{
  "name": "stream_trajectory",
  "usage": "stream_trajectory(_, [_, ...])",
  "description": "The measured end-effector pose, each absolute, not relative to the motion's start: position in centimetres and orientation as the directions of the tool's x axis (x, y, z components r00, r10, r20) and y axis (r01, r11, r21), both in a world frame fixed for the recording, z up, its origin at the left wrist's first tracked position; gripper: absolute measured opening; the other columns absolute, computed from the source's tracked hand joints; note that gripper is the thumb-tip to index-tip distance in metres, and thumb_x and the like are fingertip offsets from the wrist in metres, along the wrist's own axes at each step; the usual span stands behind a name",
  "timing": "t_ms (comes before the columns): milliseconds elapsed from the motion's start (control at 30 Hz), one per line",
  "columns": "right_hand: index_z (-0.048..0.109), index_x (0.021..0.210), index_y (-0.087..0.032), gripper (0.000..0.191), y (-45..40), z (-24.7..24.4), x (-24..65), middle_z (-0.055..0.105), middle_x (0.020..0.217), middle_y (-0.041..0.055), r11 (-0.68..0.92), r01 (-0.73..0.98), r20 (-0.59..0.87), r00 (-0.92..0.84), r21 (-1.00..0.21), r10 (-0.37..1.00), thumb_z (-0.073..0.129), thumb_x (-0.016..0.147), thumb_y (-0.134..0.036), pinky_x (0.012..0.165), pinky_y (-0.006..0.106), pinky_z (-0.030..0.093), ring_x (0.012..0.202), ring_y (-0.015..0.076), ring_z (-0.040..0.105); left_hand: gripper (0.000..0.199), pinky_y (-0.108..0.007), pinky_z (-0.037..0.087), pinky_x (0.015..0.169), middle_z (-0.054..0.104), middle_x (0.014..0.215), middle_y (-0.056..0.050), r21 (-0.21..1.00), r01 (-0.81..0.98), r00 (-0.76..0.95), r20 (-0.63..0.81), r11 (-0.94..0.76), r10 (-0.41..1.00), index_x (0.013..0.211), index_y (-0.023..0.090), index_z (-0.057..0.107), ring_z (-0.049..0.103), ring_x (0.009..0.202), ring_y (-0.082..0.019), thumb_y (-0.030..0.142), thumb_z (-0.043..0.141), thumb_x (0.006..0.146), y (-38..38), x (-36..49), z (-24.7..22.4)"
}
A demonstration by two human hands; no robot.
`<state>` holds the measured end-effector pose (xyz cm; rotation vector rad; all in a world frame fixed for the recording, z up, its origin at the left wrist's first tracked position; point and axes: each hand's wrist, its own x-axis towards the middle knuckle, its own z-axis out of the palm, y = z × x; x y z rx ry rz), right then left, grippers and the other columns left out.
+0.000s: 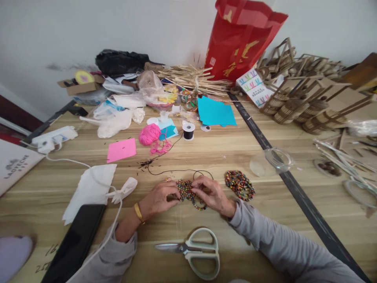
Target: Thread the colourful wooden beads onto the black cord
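Between my two hands lies a small flat piece of multicoloured beadwork (185,188), with a loop of strung beads hanging from its lower right side. My left hand (160,196), with a gold bracelet at the wrist, grips the beadwork's left edge with thumb and fingers. At the right edge, the thumb and forefinger of my right hand (211,194) pinch it; the exact contact is partly hidden. A thin black cord (173,170) runs from the beadwork back towards a spool (188,131). Coiled bead strands (240,184) rest right of my right hand. Scissors (203,251) lie nearer me.
A black phone (75,243), white cable and tissue (90,188) lie at left. Behind are pink yarn (149,134), a pink note (121,150) and blue paper sheets (216,112). A red bag (240,39) stands at the back; wooden baskets (291,108) crowd the right.
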<state>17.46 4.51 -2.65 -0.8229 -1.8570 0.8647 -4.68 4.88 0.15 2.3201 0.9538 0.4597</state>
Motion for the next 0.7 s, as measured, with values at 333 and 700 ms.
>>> stream_trajectory(333, [0.060, 0.087, -0.018, 0.010, 4.8, -2.4, 17.5, 0.059, 0.077, 0.0052, 0.603, 0.163, 0.493, -0.433, -0.781, 0.755, 0.053, 0.092, -0.023, 0.066, 0.028, 0.046, 0.074, 0.0161, 0.055, 0.012, -0.029, 0.043, 0.072, 0.065, 0.072, -0.002, 0.546, 0.512, 0.707, 0.171, -0.663, 0.686, 0.071, 0.017, 0.064, 0.057, 0.074, -0.018, 0.018, 0.061, 0.082, 4.9, -4.4, -0.2])
stream_trajectory(700, [0.060, 0.090, -0.017, 0.010, 4.6, -2.9, 17.4, 0.060, 0.076, 0.0039, 0.596, 0.172, 0.488, -0.424, -0.784, 0.763, 0.058, 0.090, -0.027, 0.058, 0.024, 0.045, 0.067, 0.0133, 0.055, 0.011, -0.029, 0.043, 0.071, 0.064, 0.069, -0.001, 0.577, 0.508, 0.668, 0.206, -0.640, 0.715, 0.071, 0.016, 0.063, 0.057, 0.069, -0.015, 0.019, 0.063, 0.082, 4.6, -4.2, -1.1])
